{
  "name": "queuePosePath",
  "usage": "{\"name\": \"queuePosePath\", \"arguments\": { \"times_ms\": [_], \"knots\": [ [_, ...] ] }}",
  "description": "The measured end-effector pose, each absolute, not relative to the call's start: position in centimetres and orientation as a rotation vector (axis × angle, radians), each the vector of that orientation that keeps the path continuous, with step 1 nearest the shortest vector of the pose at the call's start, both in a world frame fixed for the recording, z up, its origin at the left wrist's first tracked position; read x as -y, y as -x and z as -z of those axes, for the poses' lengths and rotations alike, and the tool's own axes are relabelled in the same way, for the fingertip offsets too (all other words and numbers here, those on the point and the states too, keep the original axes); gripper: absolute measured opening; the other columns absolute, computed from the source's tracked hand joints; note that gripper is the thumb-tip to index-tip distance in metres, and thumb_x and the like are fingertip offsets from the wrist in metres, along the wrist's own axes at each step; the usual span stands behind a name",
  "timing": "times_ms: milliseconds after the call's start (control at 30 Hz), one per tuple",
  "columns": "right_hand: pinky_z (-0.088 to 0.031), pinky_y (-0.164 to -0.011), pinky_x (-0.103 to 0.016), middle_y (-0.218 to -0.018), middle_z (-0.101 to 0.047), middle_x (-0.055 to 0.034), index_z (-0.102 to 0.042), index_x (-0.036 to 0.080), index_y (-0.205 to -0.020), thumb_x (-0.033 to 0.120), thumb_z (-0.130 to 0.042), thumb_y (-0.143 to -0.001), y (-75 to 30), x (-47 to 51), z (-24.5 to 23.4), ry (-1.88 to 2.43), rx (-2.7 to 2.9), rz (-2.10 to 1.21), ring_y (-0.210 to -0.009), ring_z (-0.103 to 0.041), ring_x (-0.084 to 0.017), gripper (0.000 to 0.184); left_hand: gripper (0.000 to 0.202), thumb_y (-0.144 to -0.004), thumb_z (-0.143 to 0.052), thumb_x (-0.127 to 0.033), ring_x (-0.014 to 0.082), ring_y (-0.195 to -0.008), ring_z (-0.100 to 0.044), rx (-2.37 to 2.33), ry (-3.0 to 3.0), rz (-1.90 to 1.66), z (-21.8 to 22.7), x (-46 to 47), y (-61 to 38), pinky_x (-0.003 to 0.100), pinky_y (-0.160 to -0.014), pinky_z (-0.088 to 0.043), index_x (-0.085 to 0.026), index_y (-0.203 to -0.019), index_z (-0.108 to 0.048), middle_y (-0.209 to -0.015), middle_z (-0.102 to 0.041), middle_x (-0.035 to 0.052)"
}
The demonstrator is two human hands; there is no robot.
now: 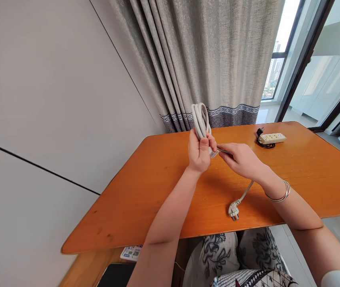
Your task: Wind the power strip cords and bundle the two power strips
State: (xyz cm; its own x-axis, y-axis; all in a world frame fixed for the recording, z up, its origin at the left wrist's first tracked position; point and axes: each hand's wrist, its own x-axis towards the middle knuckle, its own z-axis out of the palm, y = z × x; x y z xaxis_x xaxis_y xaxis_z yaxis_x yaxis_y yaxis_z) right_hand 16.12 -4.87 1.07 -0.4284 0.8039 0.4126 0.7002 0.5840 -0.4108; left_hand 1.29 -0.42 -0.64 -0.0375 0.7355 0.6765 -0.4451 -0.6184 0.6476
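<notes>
My left hand is closed around a folded bundle of white cable and holds it upright above the orange table. My right hand pinches a thin strip, maybe a tie, right next to the bundle at the left thumb. The cable's loose end runs under my right wrist to a white plug lying near the table's front edge. A silver bangle sits on my right wrist.
A white power strip with a coiled black cord lies at the table's far right. Grey curtains hang behind the table, a wall stands on the left, windows on the right. My patterned lap shows below the front edge.
</notes>
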Motion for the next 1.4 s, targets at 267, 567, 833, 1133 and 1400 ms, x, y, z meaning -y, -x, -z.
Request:
{"name": "queuePosePath", "arguments": {
  "times_ms": [267, 567, 833, 1133, 1400],
  "knots": [
    [-0.044, -0.069, -0.030, -0.095, -0.065, -0.0061, -0.048, 0.013, -0.137, 0.020, -0.054, -0.092, -15.8, 6.2, -1.0, 1.020, 2.156, -0.550, -0.070, -0.056, -0.015, 0.045, 0.036, -0.087, -0.068, -0.054, 0.0115, -0.056, -0.060, -0.428, -1.481, -1.908, 1.7, -0.8, -1.2, 0.026, -0.060, -0.047, -0.023, -0.088, -0.049, -0.067, -0.063, -0.0039],
    [-0.037, -0.064, -0.028, -0.080, -0.062, -0.0022, -0.058, 0.016, -0.098, 0.016, -0.059, -0.094, -15.9, 7.4, -1.8, 1.249, 2.436, -0.550, -0.066, -0.050, -0.014, 0.003, 0.022, -0.094, -0.065, -0.035, 0.0093, -0.059, -0.063, -0.661, -1.348, -2.005, 1.6, -2.7, 0.2, 0.023, -0.062, -0.045, -0.021, -0.084, -0.051, -0.071, -0.067, -0.0035],
    [-0.041, -0.064, -0.028, -0.084, -0.052, -0.0026, -0.068, 0.025, -0.123, 0.023, -0.045, -0.103, -18.4, 7.9, -2.2, 1.055, 2.325, -0.044, -0.066, -0.049, -0.014, 0.031, 0.045, -0.085, -0.065, -0.063, 0.0103, -0.047, -0.060, -0.577, -1.743, -1.310, 0.3, -1.0, 0.1, 0.022, -0.048, -0.043, -0.020, -0.088, -0.054, -0.067, -0.068, -0.0014],
    [-0.048, -0.062, -0.031, -0.091, -0.057, -0.0058, -0.077, 0.031, -0.107, 0.047, -0.061, -0.097, -20.1, 5.7, -2.6, 0.925, 1.902, 0.252, -0.071, -0.051, -0.015, 0.025, 0.066, -0.081, -0.046, -0.084, 0.0064, -0.032, -0.037, -0.337, -1.634, -0.938, -0.1, 0.8, -0.9, 0.021, -0.035, -0.027, -0.019, -0.085, -0.054, -0.051, -0.057, -0.0033],
    [-0.045, -0.061, -0.031, -0.086, -0.057, -0.0047, -0.078, 0.030, -0.109, 0.064, -0.072, -0.082, -21.9, 2.8, -2.1, 0.928, 1.908, 0.062, -0.068, -0.049, -0.016, 0.045, 0.056, -0.082, -0.061, -0.074, 0.0033, -0.033, -0.025, -0.322, -1.594, -0.732, -0.8, 1.3, -0.5, 0.019, -0.033, -0.020, -0.018, -0.080, -0.054, -0.048, -0.038, -0.0102]
  ]
}}
